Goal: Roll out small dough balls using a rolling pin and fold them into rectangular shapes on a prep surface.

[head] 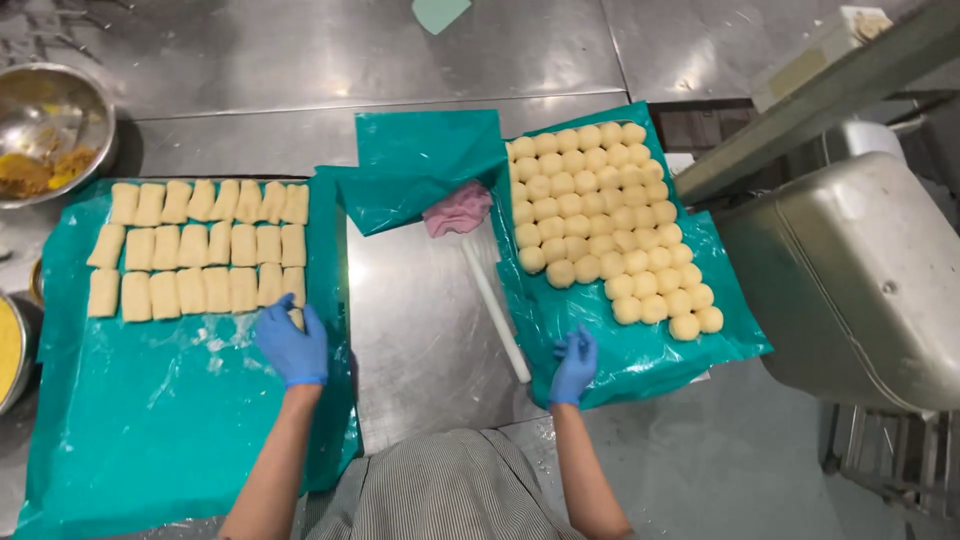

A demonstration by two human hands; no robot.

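The left hand (pixel 291 346), in a blue glove, rests at the lower right corner of the dough pieces (pixel 203 248). Its grip appears closed lightly over the last piece in the bottom row, fingers curled down on it, though the glove hides most of that piece, so it is not certain whether the piece is grasped or only pressed. The pieces lie in three even rows up and to the left of this hand, each close beside its neighbour. The spacing likely keeps them in order while saving room on the left plastic sheet (pixel 170 420), which probably stops dough sticking to the steel worktop (pixel 420 330).

The right hand (pixel 574 366), also gloved, pinches the near edge of the right plastic sheet (pixel 640 365); the grip is clenched on the film, thumb against fingers. The dough balls (pixel 602 222) sit packed and touching, up and to the right of this hand, well beyond the pinched edge.

Between the two hands, a white rolling pin (pixel 495 310) lies diagonally on bare worktop, within reach of either hand. A pink cloth (pixel 458 210) sits at its far end. A metal bowl (pixel 45 130) with yellow filling stands far up and left of the left hand.
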